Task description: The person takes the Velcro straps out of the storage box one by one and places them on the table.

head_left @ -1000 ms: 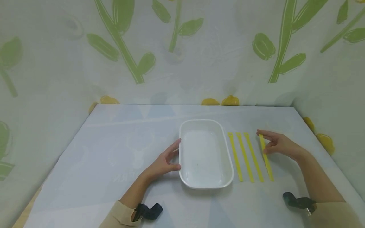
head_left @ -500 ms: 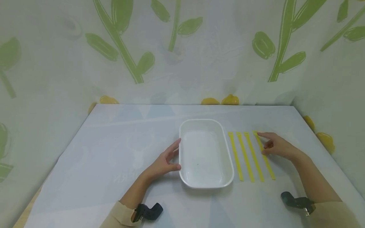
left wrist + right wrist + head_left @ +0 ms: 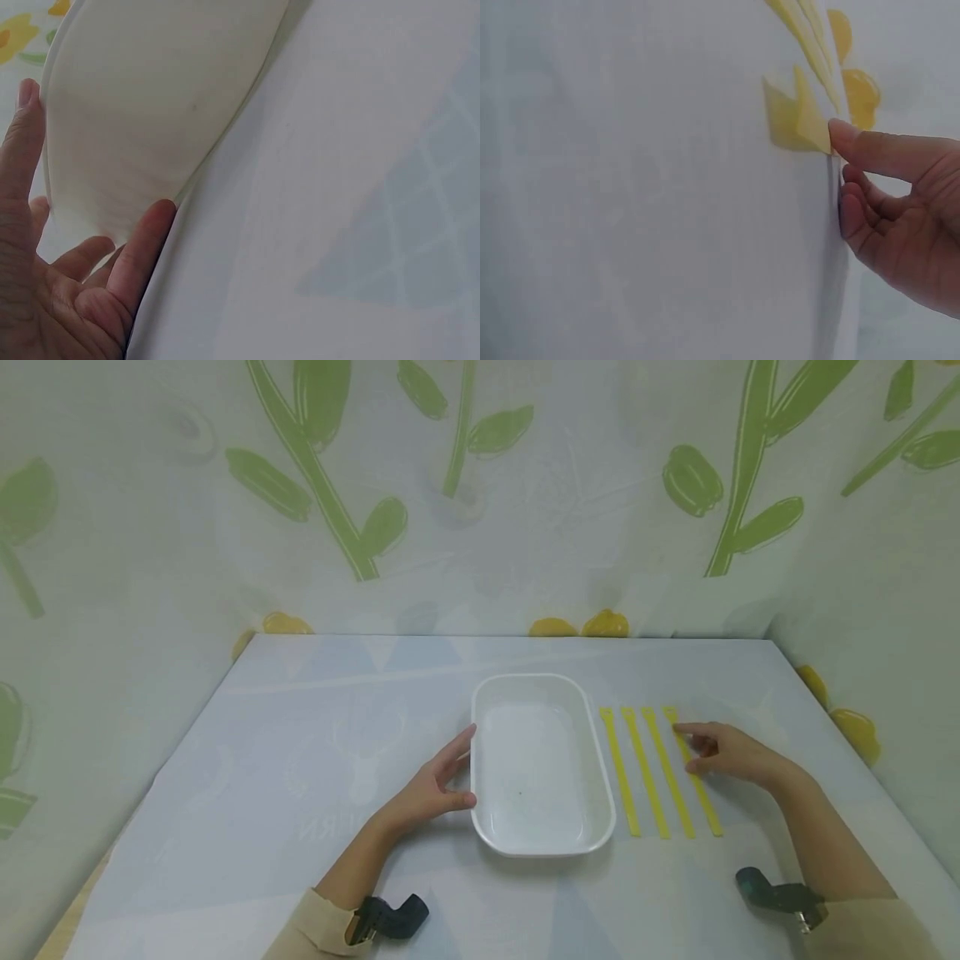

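A white, rounded rectangular plastic basin (image 3: pixel 536 768) stands near the middle of the table. My left hand (image 3: pixel 431 789) rests against its left side, fingertips at the rim and thumb on the wall; the left wrist view shows this contact on the basin wall (image 3: pixel 157 97). To the right lie several flat yellow straps, side by side, each with a wider far end. My right hand (image 3: pixel 731 753) touches the rightmost yellow strap (image 3: pixel 705 806), index fingertip near its far end and thumb lower down. In the right wrist view the near end of a strap (image 3: pixel 810 124) stands up slightly beside the thumb.
The left yellow strap (image 3: pixel 619 772) lies close along the basin's right side. Behind the pale table (image 3: pixel 300 735) hangs a backdrop (image 3: pixel 570 510) with green plants and yellow flowers. It also encloses both sides.
The rightmost strap, lifted slightly and angled earlier, now lies on the table alongside the others. My right index finger has slid nearer along it. The left hand and basin have stayed put.
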Demonstrator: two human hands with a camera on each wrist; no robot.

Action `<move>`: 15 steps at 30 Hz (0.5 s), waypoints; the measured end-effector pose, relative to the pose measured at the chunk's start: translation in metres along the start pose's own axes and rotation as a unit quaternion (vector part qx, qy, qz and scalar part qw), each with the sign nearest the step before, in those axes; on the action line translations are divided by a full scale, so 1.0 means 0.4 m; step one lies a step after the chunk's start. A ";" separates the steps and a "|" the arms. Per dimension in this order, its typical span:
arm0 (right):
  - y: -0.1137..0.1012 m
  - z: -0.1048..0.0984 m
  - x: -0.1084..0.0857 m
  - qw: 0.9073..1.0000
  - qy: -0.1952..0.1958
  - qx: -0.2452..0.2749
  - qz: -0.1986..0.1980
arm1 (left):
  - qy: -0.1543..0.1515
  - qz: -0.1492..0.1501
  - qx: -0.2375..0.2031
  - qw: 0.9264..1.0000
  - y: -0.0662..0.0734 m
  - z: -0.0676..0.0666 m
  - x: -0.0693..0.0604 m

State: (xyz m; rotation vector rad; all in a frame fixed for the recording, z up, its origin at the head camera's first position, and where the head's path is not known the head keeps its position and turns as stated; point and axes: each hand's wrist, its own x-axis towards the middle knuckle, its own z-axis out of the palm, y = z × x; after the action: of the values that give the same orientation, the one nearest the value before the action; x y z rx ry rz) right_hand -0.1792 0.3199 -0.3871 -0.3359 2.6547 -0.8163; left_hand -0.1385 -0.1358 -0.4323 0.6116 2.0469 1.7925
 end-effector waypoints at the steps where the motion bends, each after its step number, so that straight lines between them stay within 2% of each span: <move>1: -0.001 0.001 -0.001 1.000 -0.001 0.001 0.001 | 0.000 0.000 0.000 1.000 0.000 0.000 0.000; 6: -0.007 0.007 -0.001 1.000 0.004 -0.004 -0.002 | 0.002 -0.003 -0.002 1.000 0.001 -0.001 -0.004; 10: -0.023 0.011 -0.010 1.000 0.023 -0.001 -0.004 | 0.005 0.004 -0.009 1.000 0.004 -0.001 -0.008; 15: -0.058 0.020 -0.034 0.997 0.052 0.027 -0.041 | 0.018 0.020 -0.011 1.000 0.015 0.002 -0.010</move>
State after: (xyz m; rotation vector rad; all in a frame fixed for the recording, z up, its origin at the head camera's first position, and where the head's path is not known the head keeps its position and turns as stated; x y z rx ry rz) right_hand -0.1607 0.3018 -0.3764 -0.4009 2.7238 -0.9526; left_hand -0.1339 -0.1366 -0.4267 0.6210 2.0504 1.8586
